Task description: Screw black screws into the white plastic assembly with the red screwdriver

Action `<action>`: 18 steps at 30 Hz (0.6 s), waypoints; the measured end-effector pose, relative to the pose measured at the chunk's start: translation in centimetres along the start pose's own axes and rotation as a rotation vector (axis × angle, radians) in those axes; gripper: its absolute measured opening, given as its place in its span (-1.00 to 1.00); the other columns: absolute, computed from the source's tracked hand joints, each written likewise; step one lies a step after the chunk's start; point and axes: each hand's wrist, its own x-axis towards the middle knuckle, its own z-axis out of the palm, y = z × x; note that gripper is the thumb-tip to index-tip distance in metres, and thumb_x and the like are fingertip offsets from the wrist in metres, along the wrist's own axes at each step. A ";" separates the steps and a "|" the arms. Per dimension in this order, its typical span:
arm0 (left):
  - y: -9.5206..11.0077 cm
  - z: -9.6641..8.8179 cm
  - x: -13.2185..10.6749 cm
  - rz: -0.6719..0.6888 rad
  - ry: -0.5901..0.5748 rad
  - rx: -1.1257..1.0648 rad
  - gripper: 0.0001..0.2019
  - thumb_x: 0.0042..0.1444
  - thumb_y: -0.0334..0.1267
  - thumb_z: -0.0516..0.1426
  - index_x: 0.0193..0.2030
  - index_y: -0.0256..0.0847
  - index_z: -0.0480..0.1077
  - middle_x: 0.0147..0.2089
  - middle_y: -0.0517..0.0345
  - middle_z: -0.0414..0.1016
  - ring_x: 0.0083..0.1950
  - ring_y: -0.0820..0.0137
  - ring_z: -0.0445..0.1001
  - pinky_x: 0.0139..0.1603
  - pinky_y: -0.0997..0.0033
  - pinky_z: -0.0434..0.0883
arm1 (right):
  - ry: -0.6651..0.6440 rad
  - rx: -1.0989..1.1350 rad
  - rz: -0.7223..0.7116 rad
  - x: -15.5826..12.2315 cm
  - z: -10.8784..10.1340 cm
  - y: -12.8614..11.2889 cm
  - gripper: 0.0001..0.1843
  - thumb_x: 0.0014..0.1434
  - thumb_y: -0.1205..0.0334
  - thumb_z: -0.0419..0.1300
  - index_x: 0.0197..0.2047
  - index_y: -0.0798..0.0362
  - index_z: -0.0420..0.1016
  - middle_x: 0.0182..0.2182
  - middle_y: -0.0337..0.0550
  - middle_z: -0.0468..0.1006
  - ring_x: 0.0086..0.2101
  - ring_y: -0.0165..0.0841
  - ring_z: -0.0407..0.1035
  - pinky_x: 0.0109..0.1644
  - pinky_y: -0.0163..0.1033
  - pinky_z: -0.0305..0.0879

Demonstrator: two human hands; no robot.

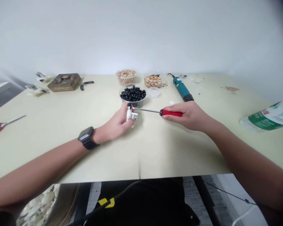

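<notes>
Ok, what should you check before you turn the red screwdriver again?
1. Left hand holds small white part firmly: ok.
2. Right hand has full grip on red screwdriver handle: ok.
3. Screwdriver tip seated in the part: cannot tell, too small.
4. Shaft lined up level with the part: ok.
5. Bowl of black pieces apart from the hands: ok, though it is just behind the part.

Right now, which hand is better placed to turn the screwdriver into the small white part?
The right hand. It already grips the red handle of the screwdriver, whose tip meets the small white part. The left hand is busy pinching that part steady beside the bowl of black pieces.
</notes>
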 end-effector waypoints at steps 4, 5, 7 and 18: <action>0.3 -0.5 0.0 0.096 0.023 0.169 -0.63 0.28 -0.28 0.16 0.15 -0.17 0.14 -0.08 0.04 0.39 -0.13 0.27 0.36 -0.04 0.12 0.40 | -0.126 0.210 0.195 0.2 -0.3 -0.5 -0.53 0.25 -0.25 0.32 -0.16 0.01 0.73 -0.44 -0.20 0.61 -0.52 -0.41 0.29 -0.44 -0.25 0.19; 0.3 -0.5 0.0 0.106 0.026 0.181 -0.61 0.27 -0.28 0.17 0.17 -0.17 0.14 -0.07 0.04 0.39 -0.12 0.26 0.36 -0.03 0.11 0.40 | -0.160 0.225 0.216 0.3 -0.4 -0.6 -0.51 0.26 -0.27 0.30 -0.18 0.01 0.71 -0.48 -0.22 0.57 -0.53 -0.42 0.27 -0.44 -0.25 0.18; 0.4 -0.3 0.1 0.090 0.027 0.128 -0.63 0.27 -0.26 0.18 0.14 -0.17 0.16 -0.08 0.04 0.39 -0.12 0.27 0.36 -0.05 0.13 0.40 | -0.191 0.200 0.196 0.3 -0.5 -0.7 -0.52 0.27 -0.28 0.30 -0.17 0.00 0.67 -0.46 -0.22 0.56 -0.51 -0.40 0.32 -0.41 -0.25 0.22; 0.5 1.4 0.2 -0.222 0.103 -0.453 -0.68 0.25 -0.24 0.20 0.03 -0.10 0.14 -0.09 0.17 0.29 -0.24 0.42 0.32 -0.29 0.38 0.40 | 0.122 -0.443 -0.069 -0.3 0.2 -0.6 -0.64 0.47 -0.06 0.10 0.05 -0.11 0.66 -0.15 -0.10 0.72 -0.20 -0.22 0.55 -0.28 -0.20 0.19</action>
